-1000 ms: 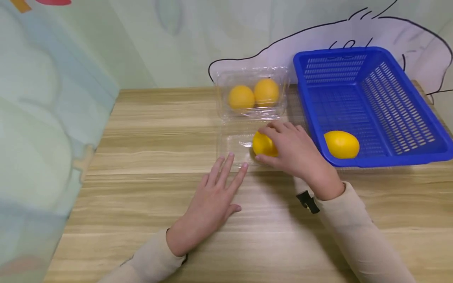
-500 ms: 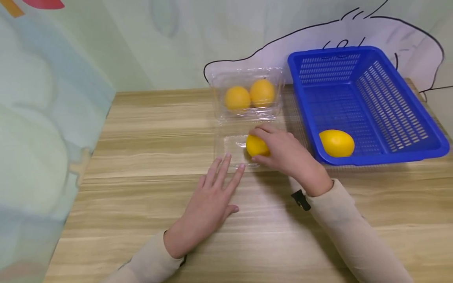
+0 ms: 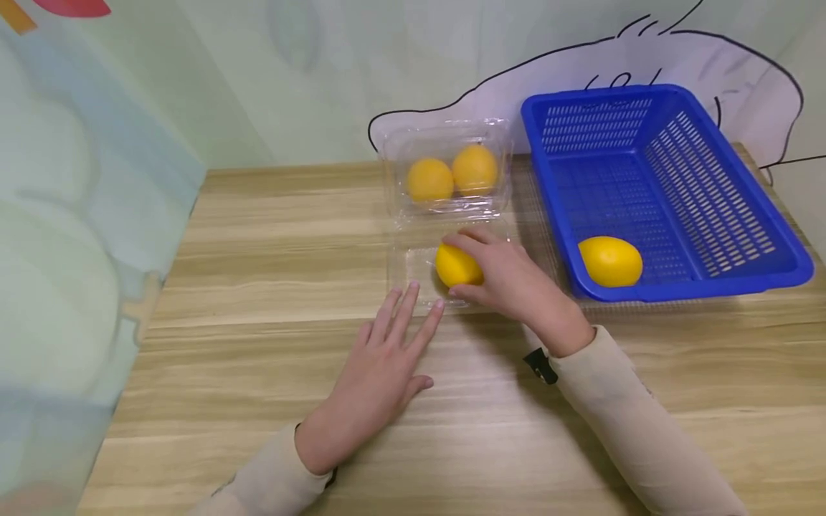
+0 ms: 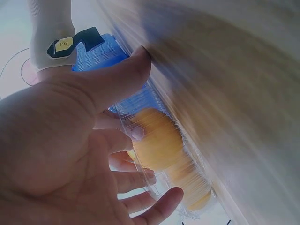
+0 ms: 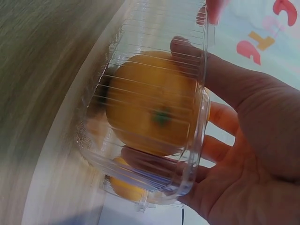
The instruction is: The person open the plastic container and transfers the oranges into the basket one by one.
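Note:
My right hand [image 3: 516, 276] grips a yellow fruit [image 3: 457, 265] in the low front part of a clear plastic container [image 3: 413, 269]. Seen from the right wrist, the fruit [image 5: 152, 101] shows a small green stem mark through the ribbed plastic wall, with thumb and fingers on opposite sides. Fingers outstretched, my left hand [image 3: 374, 387] has its fingertips at the container's front edge. Two oranges [image 3: 430, 180] sit behind clear plastic at the back. Whether that plastic is the raised lid or a second box, I cannot tell.
At the right stands a blue slotted basket [image 3: 697, 289] with another yellow fruit [image 3: 609, 261] in its near left corner. Behind the wooden table [image 3: 271, 251] rises a printed wall [image 3: 310, 86], and another wall runs along its left side.
The right hand and its yellow fruit have shifted slightly left within the container. The left hand keeps its place at the front edge. The whole view has drifted a little.

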`<state>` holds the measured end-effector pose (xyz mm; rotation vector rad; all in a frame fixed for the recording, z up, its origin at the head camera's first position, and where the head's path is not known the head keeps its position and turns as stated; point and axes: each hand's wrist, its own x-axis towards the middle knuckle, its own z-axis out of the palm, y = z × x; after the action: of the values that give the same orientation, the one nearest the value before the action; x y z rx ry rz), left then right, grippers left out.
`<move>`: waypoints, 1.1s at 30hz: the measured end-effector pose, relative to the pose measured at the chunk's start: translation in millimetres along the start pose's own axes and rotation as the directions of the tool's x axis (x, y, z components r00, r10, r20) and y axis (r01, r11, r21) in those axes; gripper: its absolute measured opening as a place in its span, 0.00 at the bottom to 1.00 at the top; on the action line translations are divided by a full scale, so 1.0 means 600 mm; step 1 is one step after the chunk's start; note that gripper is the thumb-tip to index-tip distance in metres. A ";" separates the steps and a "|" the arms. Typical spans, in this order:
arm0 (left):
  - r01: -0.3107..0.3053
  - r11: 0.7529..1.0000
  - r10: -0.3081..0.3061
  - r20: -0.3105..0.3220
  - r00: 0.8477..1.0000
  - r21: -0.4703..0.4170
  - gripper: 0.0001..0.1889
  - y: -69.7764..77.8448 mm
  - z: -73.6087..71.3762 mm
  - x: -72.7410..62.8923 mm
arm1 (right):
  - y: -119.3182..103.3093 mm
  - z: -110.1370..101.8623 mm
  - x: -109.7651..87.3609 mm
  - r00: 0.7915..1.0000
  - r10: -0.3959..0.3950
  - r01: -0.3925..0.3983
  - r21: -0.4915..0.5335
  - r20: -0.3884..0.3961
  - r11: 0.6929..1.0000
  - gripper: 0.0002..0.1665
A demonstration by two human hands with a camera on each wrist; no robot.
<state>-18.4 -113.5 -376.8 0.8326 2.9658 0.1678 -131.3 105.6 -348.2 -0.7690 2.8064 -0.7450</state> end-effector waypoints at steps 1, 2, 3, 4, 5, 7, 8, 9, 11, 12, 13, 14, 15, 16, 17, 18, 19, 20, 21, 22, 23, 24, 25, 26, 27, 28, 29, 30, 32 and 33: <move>-0.002 1.000 0.002 0.001 1.000 0.000 0.54 0.000 -0.001 0.000 | 0.000 0.000 0.000 1.000 -0.001 0.001 0.002 0.002 1.000 0.44; -0.004 1.000 0.004 0.003 1.000 -0.002 0.54 -0.001 -0.001 0.000 | 0.001 -0.001 0.000 1.000 -0.002 0.002 0.005 0.005 1.000 0.44; -0.005 1.000 0.005 0.003 1.000 -0.007 0.54 -0.001 -0.002 0.001 | 0.002 0.000 0.001 1.000 -0.005 0.005 0.006 0.007 1.000 0.44; -0.006 1.000 0.006 0.002 1.000 -0.013 0.54 -0.002 -0.004 0.001 | 0.003 0.000 0.001 1.000 -0.007 0.007 0.011 0.008 1.000 0.45; -0.006 1.000 0.006 0.002 1.000 -0.021 0.54 -0.003 -0.005 0.001 | 0.003 0.000 0.001 1.000 -0.009 0.009 0.014 0.009 1.000 0.45; -0.008 0.999 0.008 0.000 1.000 -0.033 0.54 -0.004 -0.007 0.001 | 0.004 -0.001 0.002 1.000 -0.009 0.009 0.019 0.010 1.000 0.46; -0.008 0.999 0.008 -0.002 1.000 -0.039 0.53 -0.005 -0.008 0.001 | 0.004 -0.001 0.002 1.000 -0.010 0.009 0.022 0.011 1.000 0.46; -0.009 0.999 0.009 -0.004 1.000 -0.040 0.53 -0.005 -0.009 0.001 | 0.005 -0.001 0.003 1.000 -0.010 0.010 0.024 0.010 1.000 0.46; -0.011 0.999 0.011 -0.008 1.000 -0.040 0.52 -0.006 -0.009 0.001 | 0.004 -0.002 0.002 1.000 -0.006 0.005 0.027 0.012 1.000 0.46; -0.013 0.999 0.012 -0.011 1.000 -0.037 0.52 -0.006 -0.009 0.001 | 0.004 -0.002 0.002 1.000 -0.005 0.004 0.027 0.013 1.000 0.46; -0.014 0.999 0.013 -0.014 1.000 -0.036 0.51 -0.006 -0.008 0.001 | 0.005 -0.002 0.003 1.000 -0.004 0.004 0.027 0.014 1.000 0.46; -0.014 0.999 0.013 -0.019 1.000 -0.035 0.51 -0.006 -0.008 0.001 | 0.005 -0.002 0.003 1.000 -0.005 0.004 0.028 0.013 1.000 0.45; -0.015 0.999 0.014 -0.023 1.000 -0.032 0.51 -0.006 -0.008 0.001 | 0.005 -0.002 0.003 1.000 -0.006 0.005 0.026 0.012 1.000 0.45; -0.015 0.999 0.014 -0.026 1.000 -0.032 0.50 -0.006 -0.008 0.000 | 0.004 -0.003 0.004 1.000 -0.006 0.006 0.021 0.011 1.000 0.45; -0.015 0.999 0.014 -0.030 0.999 -0.031 0.50 -0.006 -0.007 0.000 | 0.003 -0.003 0.004 1.000 -0.008 0.008 0.015 0.006 1.000 0.45; -0.016 0.999 0.015 -0.032 0.999 -0.031 0.50 -0.006 -0.007 0.000 | 0.002 -0.003 0.004 1.000 -0.008 0.008 0.007 0.002 1.000 0.46; -0.018 0.999 0.017 -0.034 0.999 -0.031 0.50 -0.006 -0.006 0.000 | 0.001 -0.003 0.004 1.000 -0.005 0.005 -0.002 -0.003 1.000 0.46; -0.020 0.999 0.019 -0.035 0.999 -0.032 0.50 -0.006 -0.006 0.000 | 0.000 -0.004 0.003 1.000 -0.004 0.003 -0.012 -0.009 1.000 0.47; -0.022 0.999 0.021 -0.035 0.999 -0.032 0.50 -0.005 -0.006 0.001 | -0.001 -0.005 0.002 1.000 -0.002 0.002 -0.023 -0.013 1.000 0.47; -0.023 0.999 0.022 -0.033 0.999 -0.033 0.49 -0.005 -0.005 0.002 | -0.002 -0.006 0.002 1.000 -0.001 0.001 -0.033 -0.018 0.999 0.48; -0.023 0.999 0.021 -0.031 0.999 -0.036 0.49 -0.004 -0.005 0.003 | -0.003 -0.006 0.002 1.000 -0.002 0.001 -0.041 -0.023 0.999 0.48; -0.020 0.999 0.019 -0.027 0.999 -0.039 0.49 -0.004 -0.005 0.003 | -0.004 -0.007 0.002 1.000 -0.004 0.003 -0.049 -0.027 0.999 0.49; -0.017 0.999 0.016 -0.022 1.000 -0.041 0.50 -0.004 -0.004 0.004 | -0.005 -0.007 0.002 0.999 -0.011 0.009 -0.057 -0.030 0.998 0.49; -0.012 0.999 0.011 -0.017 1.000 -0.044 0.50 -0.003 -0.004 0.004 | -0.006 -0.008 0.002 0.999 -0.018 0.016 -0.066 -0.035 0.998 0.49; -0.007 0.999 0.006 -0.013 1.000 -0.046 0.50 -0.003 -0.004 0.004 | -0.007 -0.009 0.002 0.999 -0.023 0.020 -0.074 -0.039 0.997 0.48; -0.002 0.999 0.002 -0.008 1.000 -0.047 0.50 -0.003 -0.005 0.004 | -0.008 -0.010 0.002 0.998 -0.031 0.027 -0.084 -0.046 0.996 0.48; 0.002 0.999 -0.003 -0.006 1.000 -0.046 0.50 -0.003 -0.005 0.004 | -0.009 -0.011 0.002 0.998 -0.037 0.032 -0.092 -0.052 0.995 0.48; 0.005 0.999 -0.005 -0.005 1.000 -0.045 0.50 -0.003 -0.005 0.004 | -0.010 -0.013 0.002 0.997 -0.043 0.037 -0.099 -0.057 0.994 0.48; 0.005 0.999 -0.005 -0.007 1.000 -0.041 0.51 -0.003 -0.004 0.004 | -0.011 -0.017 -0.001 0.997 -0.050 0.043 -0.102 -0.067 0.994 0.46; 0.004 0.999 -0.005 -0.006 1.000 -0.037 0.51 -0.003 -0.004 0.004 | -0.012 -0.019 -0.002 0.996 -0.054 0.046 -0.100 -0.073 0.994 0.45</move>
<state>-21.5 -114.3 -374.7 0.8224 2.9608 0.2243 -129.9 105.6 -334.7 -0.8470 2.9211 -0.6606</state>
